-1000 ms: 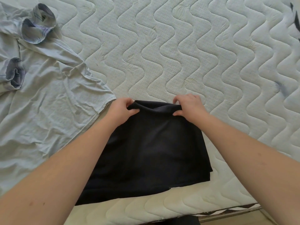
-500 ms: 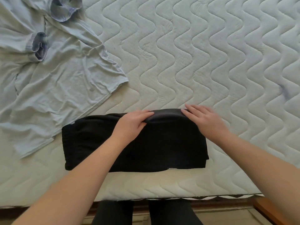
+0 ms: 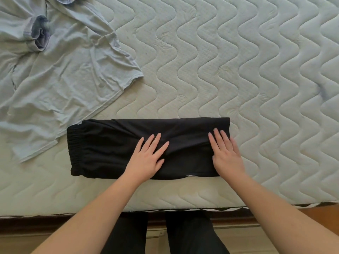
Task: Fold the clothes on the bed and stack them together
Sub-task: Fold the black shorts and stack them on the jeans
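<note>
Folded black pants, elastic waistband at the left end, lying flat near the front edge of the quilted mattress. Left hand and right hand pressed flat on them, fingers straight, gripping nothing. Crumpled light blue shirt unfolded at upper left, just beside the pants.

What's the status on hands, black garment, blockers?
Left hand and right hand flat on folded black garment. Light shirt unfolded, partly under its left end.
</note>
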Motion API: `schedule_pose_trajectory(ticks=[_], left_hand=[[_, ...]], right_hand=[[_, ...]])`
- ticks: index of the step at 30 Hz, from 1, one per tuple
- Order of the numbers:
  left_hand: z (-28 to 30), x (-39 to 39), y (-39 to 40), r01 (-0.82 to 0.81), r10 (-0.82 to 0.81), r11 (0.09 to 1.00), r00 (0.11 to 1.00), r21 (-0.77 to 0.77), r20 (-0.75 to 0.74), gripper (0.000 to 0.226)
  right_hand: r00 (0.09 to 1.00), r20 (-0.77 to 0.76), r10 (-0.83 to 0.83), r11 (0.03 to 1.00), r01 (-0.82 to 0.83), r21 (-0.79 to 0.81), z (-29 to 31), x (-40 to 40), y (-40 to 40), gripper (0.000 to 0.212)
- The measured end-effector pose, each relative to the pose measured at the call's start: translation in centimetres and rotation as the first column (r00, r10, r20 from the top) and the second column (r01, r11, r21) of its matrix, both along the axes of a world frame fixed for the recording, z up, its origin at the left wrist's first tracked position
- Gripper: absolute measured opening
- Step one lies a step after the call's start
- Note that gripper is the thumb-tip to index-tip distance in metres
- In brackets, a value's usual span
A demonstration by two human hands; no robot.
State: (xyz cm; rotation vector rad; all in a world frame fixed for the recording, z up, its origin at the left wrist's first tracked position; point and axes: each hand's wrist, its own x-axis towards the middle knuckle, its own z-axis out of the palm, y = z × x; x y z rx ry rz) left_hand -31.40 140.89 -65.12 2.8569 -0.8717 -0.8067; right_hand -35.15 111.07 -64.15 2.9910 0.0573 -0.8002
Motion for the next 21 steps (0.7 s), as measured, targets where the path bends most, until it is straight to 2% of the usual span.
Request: schedule_pose_trajectory(ticks=[4, 8, 11, 14, 17, 21], left_hand=[[0.6, 1.6, -0.3, -0.024, 0.048, 0.989, 0.986, -0.147, 0.159, 0.046], [0.1, 4.8, -1.8, -0.115, 0.168, 0.966, 0.960, -0.230, 0.226, 0.046], [-1.0, 7.0, -2.9, -0.222, 0.261, 0.954, 0.945, -0.199, 0.195, 0.059], [-2.7, 6.7, -3.4, -0.272, 0.295, 0.950, 0.942, -0.153, 0.159, 0.065], [-4.6, 4.9, -3.0, -0.247, 0.253, 0.967, 0.956, -0.062, 0.147, 0.069], [-5.7, 4.7, -2.8, -0.299, 0.297, 0.954, 0.941, -0.012, 0.159, 0.070]], right_hand=[[0.961, 0.156, -0.230, 0.973, 0.222, 0.071, 0.7, 1.2, 2.1, 0.057], [0.957, 0.256, -0.140, 0.978, 0.092, 0.190, 0.5, 4.8, 6.1, 0.055], [0.963, 0.236, -0.128, 0.971, 0.073, 0.227, -1.2, 7.5, 9.6, 0.057], [0.981, 0.168, -0.092, 0.985, 0.065, 0.160, -3.5, 8.0, 10.8, 0.062], [0.986, 0.148, -0.071, 0.995, 0.059, 0.085, -5.2, 7.0, 8.6, 0.067], [0.984, 0.135, -0.116, 0.993, 0.117, 0.003, -5.8, 5.7, 3.7, 0.073]])
